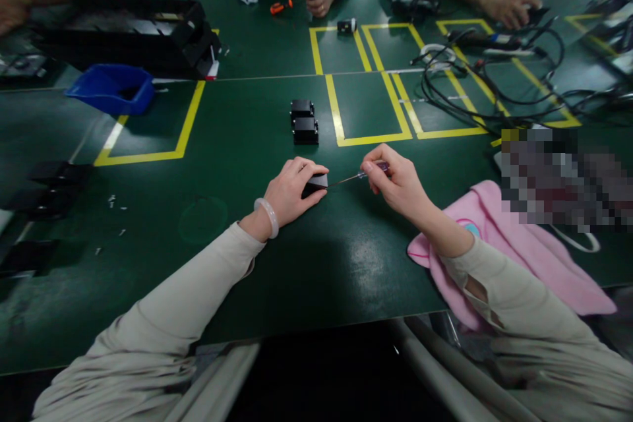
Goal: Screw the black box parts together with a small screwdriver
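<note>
My left hand (295, 192) is closed around a small black box-shaped part (316, 182) and holds it against the green table. The fingers cover much of that part. In my right hand (393, 178) is a screwdriver (363, 175) with a see-through handle. Its thin shaft points left, and the tip meets the right side of the black part; what it touches there is too small to make out. Just beyond my left hand stand two similar black parts (305, 130), one behind the other, with small shiny bits at their sides.
A pink cloth (514, 250) lies beneath my right forearm. At left are a blue scoop-like bin (113, 89), black trays (128, 39), more black parts (42, 198) and loose screws (111, 201). Cables (445, 92) tangle at right. An orange screwdriver (281, 7) lies near a co-worker's hand (319, 0).
</note>
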Motion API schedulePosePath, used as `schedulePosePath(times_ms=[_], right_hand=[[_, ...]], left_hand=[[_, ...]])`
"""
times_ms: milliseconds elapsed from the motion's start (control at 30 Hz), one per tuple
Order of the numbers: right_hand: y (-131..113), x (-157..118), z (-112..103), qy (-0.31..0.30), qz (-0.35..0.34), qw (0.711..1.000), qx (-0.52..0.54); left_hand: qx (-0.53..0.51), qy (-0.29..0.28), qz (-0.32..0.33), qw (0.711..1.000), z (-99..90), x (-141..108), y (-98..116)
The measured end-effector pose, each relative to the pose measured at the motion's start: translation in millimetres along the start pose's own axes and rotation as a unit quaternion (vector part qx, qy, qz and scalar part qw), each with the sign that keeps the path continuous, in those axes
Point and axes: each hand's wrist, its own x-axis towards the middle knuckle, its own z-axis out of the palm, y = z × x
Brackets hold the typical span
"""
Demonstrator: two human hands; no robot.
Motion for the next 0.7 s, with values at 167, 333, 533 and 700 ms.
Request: schedulePosePath(times_ms=[167, 333, 533, 700], right_hand=[[0.1, 0.1, 0.9, 0.010, -0.005, 1.000, 0.001], [0.5, 0.5, 0.2, 0.013, -0.003, 1.000, -0.009], [1.4, -0.1, 0.2, 0.004, 0.003, 1.000, -0.009], [1.0, -0.3, 1.6, 0.017, -0.006, 1.000, -0.005]], left_hand=[[-0.003, -0.003, -0.005, 1.000, -0.1, -0.1, 0.1], [0.001, 0.002, 0.001, 1.000, 0.5, -0.3, -0.6], [-0.001, 0.001, -0.002, 1.000, 0.7, -0.2, -0.7], [-0.002, 0.003, -0.002, 1.000, 1.0, 0.1, -0.8]])
